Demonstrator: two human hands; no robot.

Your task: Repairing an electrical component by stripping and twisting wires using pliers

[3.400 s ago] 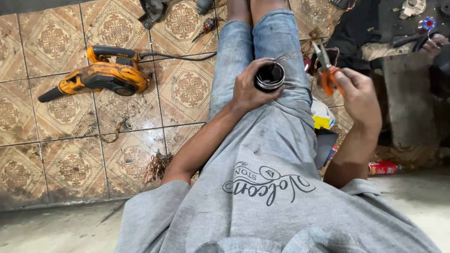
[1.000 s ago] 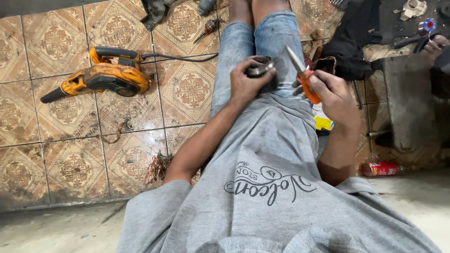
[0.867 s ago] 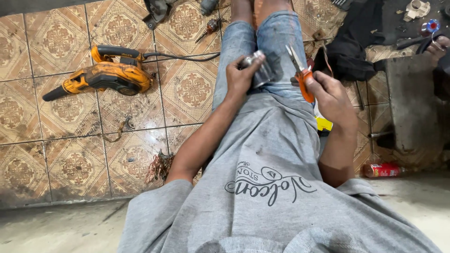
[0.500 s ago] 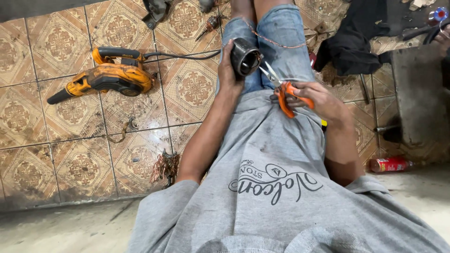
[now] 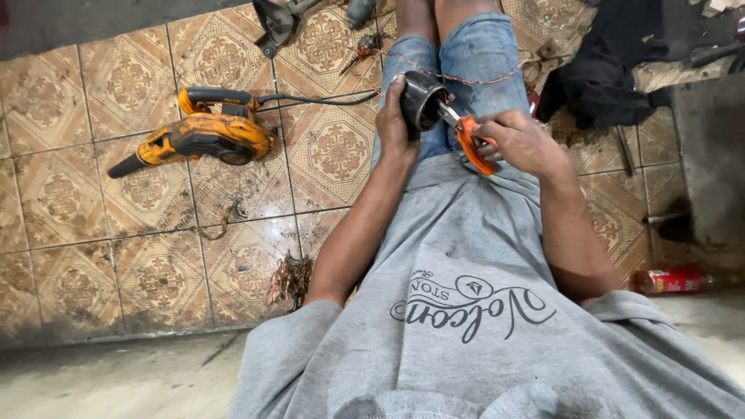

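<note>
Tiled floor (image 5: 155, 233); left hand (image 5: 394, 128) holds stator (image 5: 421, 101), pliers (image 5: 468, 140) touching.

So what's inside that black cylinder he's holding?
The metal tips of the orange-handled pliers, held in the right hand, reach into the open end of the black cylinder, which the left hand grips. Deeper inside is dark and hidden.

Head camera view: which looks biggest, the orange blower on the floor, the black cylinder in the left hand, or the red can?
1. Orange blower
2. Black cylinder, though nearer the camera
3. Red can
</note>
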